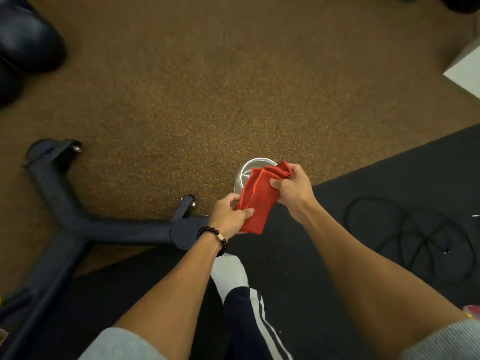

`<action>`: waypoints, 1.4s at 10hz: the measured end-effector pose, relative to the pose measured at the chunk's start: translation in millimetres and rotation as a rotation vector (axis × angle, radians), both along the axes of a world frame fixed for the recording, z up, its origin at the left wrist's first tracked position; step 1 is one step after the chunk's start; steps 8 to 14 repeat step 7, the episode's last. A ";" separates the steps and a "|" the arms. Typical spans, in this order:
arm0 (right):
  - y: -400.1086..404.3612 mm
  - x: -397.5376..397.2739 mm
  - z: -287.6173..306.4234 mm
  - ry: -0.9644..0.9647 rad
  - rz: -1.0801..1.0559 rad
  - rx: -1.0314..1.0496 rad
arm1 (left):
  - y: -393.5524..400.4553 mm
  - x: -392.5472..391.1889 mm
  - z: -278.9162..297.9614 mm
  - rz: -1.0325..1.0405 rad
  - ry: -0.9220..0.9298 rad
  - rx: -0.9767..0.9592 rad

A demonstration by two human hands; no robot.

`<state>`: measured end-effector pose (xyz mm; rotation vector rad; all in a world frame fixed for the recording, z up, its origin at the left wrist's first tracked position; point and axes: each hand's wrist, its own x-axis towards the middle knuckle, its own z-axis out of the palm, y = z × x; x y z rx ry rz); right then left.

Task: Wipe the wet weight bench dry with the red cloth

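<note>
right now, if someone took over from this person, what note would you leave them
Left hand pinches the lower end of the red cloth; right hand grips its bunched upper end, holding it in the air above a metal container on the floor.
Bench pad is not in view; only a dark metal frame shows at left.
Done: cloth in hand.
Left: wipe the bench dry.

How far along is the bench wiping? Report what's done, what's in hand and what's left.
Done: the red cloth is picked up. In hand: the left hand pinches its lower end and the right hand grips its upper end, holding it bunched above the floor, over a metal cup. Left: all the wiping. The cloth touches no bench pad; only a dark metal frame shows.
</note>
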<state>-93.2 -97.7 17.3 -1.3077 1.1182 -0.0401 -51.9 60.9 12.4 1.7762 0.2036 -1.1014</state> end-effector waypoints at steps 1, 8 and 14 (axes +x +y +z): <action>-4.0 9.9 -19.2 0.006 0.060 -0.075 | -6.7 4.0 -21.9 0.032 -0.024 0.045; 36.9 2.0 -30.4 0.248 0.912 -0.791 | -5.7 -3.0 -30.7 -0.125 -0.101 0.029; 36.9 2.0 -30.4 0.248 0.912 -0.791 | -5.7 -3.0 -30.7 -0.125 -0.101 0.029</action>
